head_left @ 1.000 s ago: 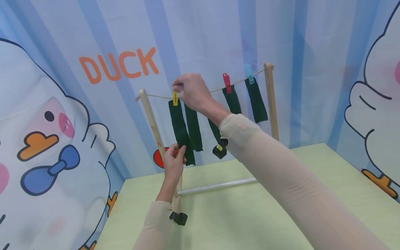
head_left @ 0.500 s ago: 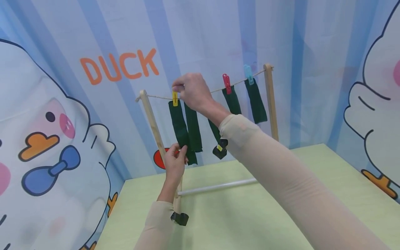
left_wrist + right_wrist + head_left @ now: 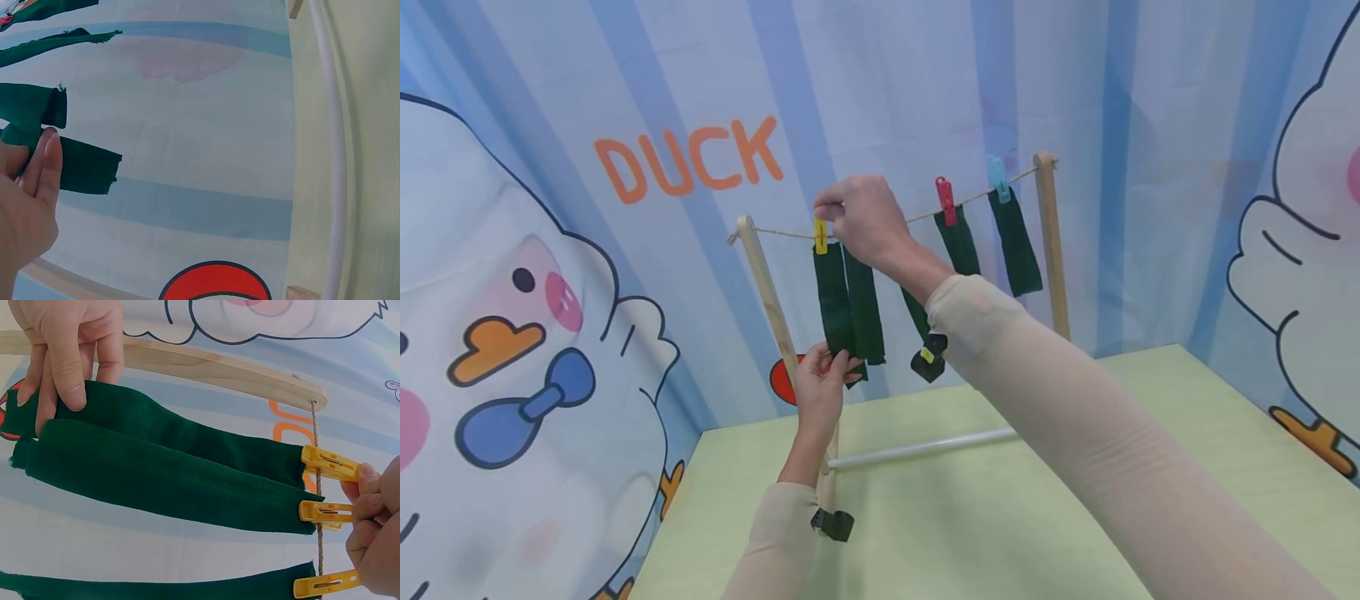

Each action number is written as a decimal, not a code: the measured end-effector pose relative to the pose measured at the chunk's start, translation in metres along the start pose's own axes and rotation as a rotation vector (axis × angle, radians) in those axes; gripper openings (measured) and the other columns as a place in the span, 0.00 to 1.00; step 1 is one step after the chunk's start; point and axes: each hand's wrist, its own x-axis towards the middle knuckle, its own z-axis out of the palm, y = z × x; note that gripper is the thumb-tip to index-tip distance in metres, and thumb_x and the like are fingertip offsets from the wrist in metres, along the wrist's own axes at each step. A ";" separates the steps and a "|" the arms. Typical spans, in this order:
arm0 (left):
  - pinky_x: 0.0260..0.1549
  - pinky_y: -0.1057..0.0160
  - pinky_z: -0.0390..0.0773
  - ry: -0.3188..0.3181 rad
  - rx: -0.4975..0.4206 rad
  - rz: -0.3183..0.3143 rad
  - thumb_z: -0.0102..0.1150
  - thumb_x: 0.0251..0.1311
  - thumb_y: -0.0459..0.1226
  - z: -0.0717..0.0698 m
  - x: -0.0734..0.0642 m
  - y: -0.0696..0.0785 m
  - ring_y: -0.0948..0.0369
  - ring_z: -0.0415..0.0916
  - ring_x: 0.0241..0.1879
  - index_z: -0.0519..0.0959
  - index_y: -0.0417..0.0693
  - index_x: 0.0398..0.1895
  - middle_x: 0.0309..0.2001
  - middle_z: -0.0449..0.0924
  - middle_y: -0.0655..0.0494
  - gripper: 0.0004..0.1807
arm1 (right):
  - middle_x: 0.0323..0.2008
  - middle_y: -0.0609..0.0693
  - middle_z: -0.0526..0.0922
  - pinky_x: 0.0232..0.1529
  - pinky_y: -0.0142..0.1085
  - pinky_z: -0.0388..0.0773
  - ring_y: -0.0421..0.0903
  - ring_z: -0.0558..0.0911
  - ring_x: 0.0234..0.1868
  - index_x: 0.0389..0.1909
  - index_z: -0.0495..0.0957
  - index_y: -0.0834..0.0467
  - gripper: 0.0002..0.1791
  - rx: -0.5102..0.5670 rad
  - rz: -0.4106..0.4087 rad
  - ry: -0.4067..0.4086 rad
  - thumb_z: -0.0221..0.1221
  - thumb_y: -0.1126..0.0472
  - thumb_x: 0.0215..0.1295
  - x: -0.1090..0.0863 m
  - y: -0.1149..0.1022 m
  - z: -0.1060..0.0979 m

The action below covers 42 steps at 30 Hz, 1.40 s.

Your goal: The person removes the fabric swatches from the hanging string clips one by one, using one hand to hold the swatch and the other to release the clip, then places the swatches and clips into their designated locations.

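Left hand (image 3: 820, 396) grip pinches end strip (image 3: 832, 292) low, right hand (image 3: 868, 223) pinches yellow clip (image 3: 822, 240); best straighten strip gently, clip square on rope (image 3: 320, 550).

A pale yellow-green tabletop (image 3: 940, 508) supported a wooden rack (image 3: 767, 292), whose left foot (image 3: 825, 490) stood upon it; from that side a white rod (image 3: 917, 449) extended low until a sleeve (image 3: 1075, 408) obscured it.

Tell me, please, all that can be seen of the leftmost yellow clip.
The yellow clip looks plastic, with a slotted side and a small metal-looking spring. It stands roughly upright across the rope, its lower end over the top of a green strip. The right hand pinches its upper end. Whether it is fully closed, I cannot tell.
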 end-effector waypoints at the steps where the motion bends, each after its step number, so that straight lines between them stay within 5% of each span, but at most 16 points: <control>1: 0.40 0.61 0.84 0.000 -0.007 0.004 0.57 0.71 0.32 0.000 0.000 0.000 0.50 0.86 0.42 0.78 0.36 0.53 0.48 0.85 0.42 0.12 | 0.46 0.53 0.87 0.45 0.35 0.80 0.45 0.84 0.45 0.48 0.87 0.60 0.12 0.002 -0.002 0.003 0.56 0.64 0.74 0.000 0.000 0.000; 12: 0.41 0.54 0.84 -0.029 -0.051 0.042 0.56 0.71 0.31 -0.001 -0.003 -0.003 0.43 0.85 0.42 0.78 0.31 0.52 0.48 0.84 0.38 0.12 | 0.47 0.52 0.87 0.36 0.33 0.77 0.45 0.84 0.43 0.50 0.87 0.58 0.12 -0.021 0.027 0.025 0.56 0.62 0.74 0.004 0.001 -0.002; 19: 0.43 0.50 0.82 -0.059 -0.015 0.017 0.55 0.71 0.28 0.000 -0.018 0.028 0.39 0.83 0.45 0.76 0.27 0.51 0.49 0.83 0.35 0.11 | 0.46 0.52 0.87 0.31 0.30 0.75 0.43 0.85 0.42 0.49 0.87 0.58 0.12 0.005 0.073 0.080 0.57 0.60 0.74 0.010 -0.004 -0.007; 23: 0.43 0.50 0.83 -0.054 -0.004 0.018 0.54 0.71 0.28 -0.001 -0.019 0.029 0.39 0.84 0.45 0.76 0.27 0.52 0.50 0.83 0.36 0.12 | 0.47 0.52 0.87 0.33 0.29 0.75 0.43 0.84 0.43 0.49 0.87 0.58 0.12 0.030 0.097 0.104 0.57 0.59 0.74 0.012 -0.005 -0.009; 27: 0.43 0.48 0.82 -0.054 -0.010 0.012 0.54 0.71 0.27 -0.002 -0.020 0.028 0.39 0.83 0.44 0.76 0.27 0.52 0.50 0.83 0.36 0.12 | 0.47 0.51 0.87 0.38 0.30 0.77 0.43 0.84 0.46 0.49 0.87 0.57 0.13 0.032 0.103 0.115 0.57 0.58 0.74 0.013 -0.006 -0.010; 34: 0.42 0.53 0.84 -0.044 -0.019 0.001 0.55 0.71 0.30 -0.006 -0.009 0.002 0.40 0.84 0.45 0.76 0.30 0.54 0.51 0.83 0.38 0.13 | 0.47 0.52 0.86 0.45 0.30 0.78 0.44 0.82 0.48 0.48 0.86 0.60 0.12 0.042 0.070 0.131 0.57 0.60 0.74 0.008 -0.005 -0.016; 42: 0.40 0.54 0.84 -0.021 -0.036 0.029 0.59 0.70 0.34 -0.007 -0.012 -0.002 0.40 0.84 0.44 0.78 0.32 0.51 0.50 0.84 0.39 0.13 | 0.46 0.55 0.85 0.41 0.33 0.80 0.47 0.83 0.43 0.47 0.84 0.63 0.11 0.065 0.051 0.094 0.56 0.63 0.75 -0.013 0.000 -0.024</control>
